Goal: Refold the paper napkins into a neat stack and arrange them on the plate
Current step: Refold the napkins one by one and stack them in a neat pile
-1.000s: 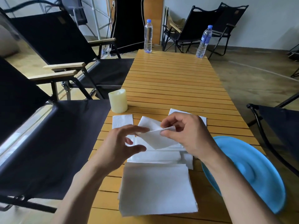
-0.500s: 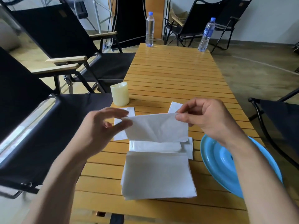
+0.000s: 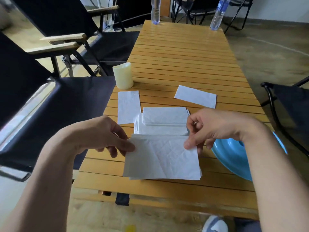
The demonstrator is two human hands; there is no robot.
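Hands [image 3: 158, 139] pinch creased white napkin [image 3: 162, 158] flat over stack [image 3: 165, 178].

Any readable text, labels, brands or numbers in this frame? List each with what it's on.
No legible text anywhere.
Water bottle at the far right corner: blue label, too blurred to read.
Water bottle at the far left corner: nothing readable.
Held napkin, loose napkins, candle, blue plate: plain, no print.

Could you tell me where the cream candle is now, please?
The cream candle stands at the left edge of the wooden table in the head view, just beyond the leftmost folded napkin.
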